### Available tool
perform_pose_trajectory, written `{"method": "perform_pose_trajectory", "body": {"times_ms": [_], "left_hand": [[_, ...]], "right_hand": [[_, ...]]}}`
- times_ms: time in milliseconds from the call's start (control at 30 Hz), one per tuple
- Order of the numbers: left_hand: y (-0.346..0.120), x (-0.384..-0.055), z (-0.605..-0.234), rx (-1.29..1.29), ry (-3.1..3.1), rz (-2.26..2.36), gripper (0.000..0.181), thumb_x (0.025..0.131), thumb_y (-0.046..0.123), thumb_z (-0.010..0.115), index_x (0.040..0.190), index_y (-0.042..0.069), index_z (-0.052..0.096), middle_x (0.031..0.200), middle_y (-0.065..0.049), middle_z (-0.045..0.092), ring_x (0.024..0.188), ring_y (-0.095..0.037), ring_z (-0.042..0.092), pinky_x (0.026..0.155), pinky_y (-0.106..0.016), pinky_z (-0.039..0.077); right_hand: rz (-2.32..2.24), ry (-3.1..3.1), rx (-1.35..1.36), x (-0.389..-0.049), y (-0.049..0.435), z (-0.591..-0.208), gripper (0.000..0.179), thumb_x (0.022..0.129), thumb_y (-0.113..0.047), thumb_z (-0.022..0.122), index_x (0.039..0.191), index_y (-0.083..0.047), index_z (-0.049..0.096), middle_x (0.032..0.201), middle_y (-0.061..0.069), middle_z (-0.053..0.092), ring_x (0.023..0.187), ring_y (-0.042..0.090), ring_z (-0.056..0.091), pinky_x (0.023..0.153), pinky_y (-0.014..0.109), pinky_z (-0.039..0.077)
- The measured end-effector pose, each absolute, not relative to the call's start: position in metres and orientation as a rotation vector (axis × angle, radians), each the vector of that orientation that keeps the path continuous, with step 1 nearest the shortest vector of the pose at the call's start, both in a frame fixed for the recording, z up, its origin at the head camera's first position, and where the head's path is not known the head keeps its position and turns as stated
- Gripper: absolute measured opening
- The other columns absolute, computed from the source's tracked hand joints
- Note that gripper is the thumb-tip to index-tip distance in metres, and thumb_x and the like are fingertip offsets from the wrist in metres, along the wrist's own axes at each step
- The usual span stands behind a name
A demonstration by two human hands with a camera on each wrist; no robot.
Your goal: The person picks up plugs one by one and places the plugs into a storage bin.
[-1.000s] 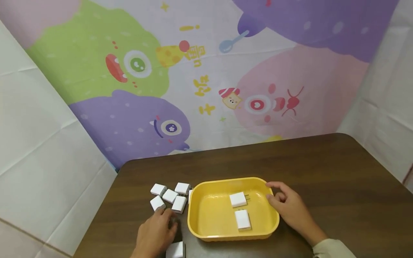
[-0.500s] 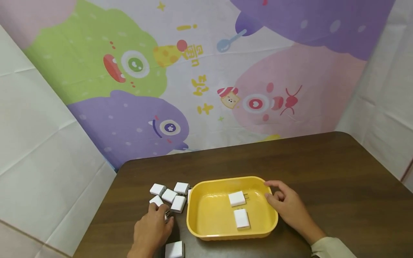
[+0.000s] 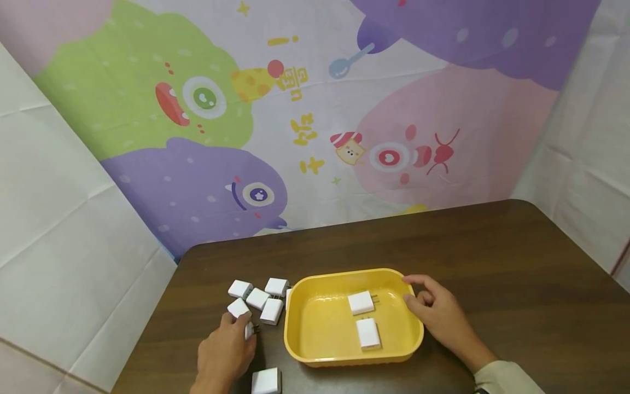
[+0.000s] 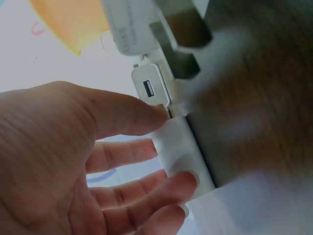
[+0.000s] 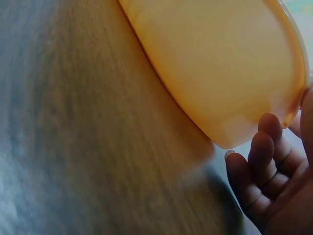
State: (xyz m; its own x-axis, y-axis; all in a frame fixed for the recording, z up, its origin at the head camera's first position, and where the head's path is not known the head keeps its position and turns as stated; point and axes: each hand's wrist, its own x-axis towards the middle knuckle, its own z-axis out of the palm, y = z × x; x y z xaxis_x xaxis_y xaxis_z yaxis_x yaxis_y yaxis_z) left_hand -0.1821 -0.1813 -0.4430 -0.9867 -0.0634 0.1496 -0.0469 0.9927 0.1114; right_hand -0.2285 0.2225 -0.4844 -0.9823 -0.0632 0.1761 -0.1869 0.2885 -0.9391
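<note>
Left hand [image 3: 222, 348] pinching one charger [image 3: 249, 330], right hand [image 3: 441, 310] gripping tray [image 3: 320, 335], two chargers [image 3: 368, 334] inside, seven chargers [image 3: 266, 381] outside

Soft, even light; faint glare inside the glossy yellow rounded-rectangular tray [image 3: 320, 328]; dark-brown wood-grain surface [image 5: 88, 122] blurred in both wrist views.

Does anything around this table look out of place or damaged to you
The backdrop looks oddly hung: its cartoon faces and yellow lettering lie sideways. The yellow tray and white chargers show no obvious damage.
</note>
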Motion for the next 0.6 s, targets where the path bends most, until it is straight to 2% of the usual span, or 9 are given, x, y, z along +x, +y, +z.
{"method": "perform_pose_trajectory", "body": {"times_ms": [267, 467, 600], "left_hand": [[-0.1847, -0.1807, -0.4417, 0.073, -3.011, -0.149, 0.047, 0.076, 0.021, 0.078, 0.122, 0.016, 0.070, 0.103, -0.018, 0.062, 0.066, -0.041, 0.065, 0.049, -0.053, 0.046], [-0.1881, -0.1796, -0.4430, 0.052, -3.003, -0.134, 0.037, 0.076, 0.020, 0.077, 0.111, 0.014, 0.071, 0.094, -0.015, 0.059, 0.062, -0.039, 0.063, 0.048, -0.053, 0.045], [-0.1893, -0.1794, -0.4425, 0.045, -2.983, -0.141, 0.038, 0.075, 0.022, 0.081, 0.110, 0.014, 0.072, 0.094, -0.014, 0.060, 0.063, -0.039, 0.064, 0.049, -0.054, 0.046]], "right_hand": [[1.782, -2.448, 0.233, -0.2299, 0.2226, -0.4861, 0.030, 0.094, -0.016, 0.070, 0.123, -0.010, 0.063, 0.059, -0.004, 0.044, 0.050, 0.007, 0.041, 0.047, 0.024, 0.036], [1.778, -2.461, 0.213, -0.2311, 0.2224, -0.4876, 0.030, 0.094, -0.015, 0.070, 0.123, -0.011, 0.063, 0.060, -0.003, 0.045, 0.050, 0.008, 0.042, 0.047, 0.024, 0.037], [1.785, -2.447, 0.218, -0.2303, 0.2226, -0.4865, 0.030, 0.094, -0.014, 0.070, 0.123, -0.011, 0.064, 0.060, -0.004, 0.044, 0.050, 0.007, 0.041, 0.047, 0.024, 0.036]]}}
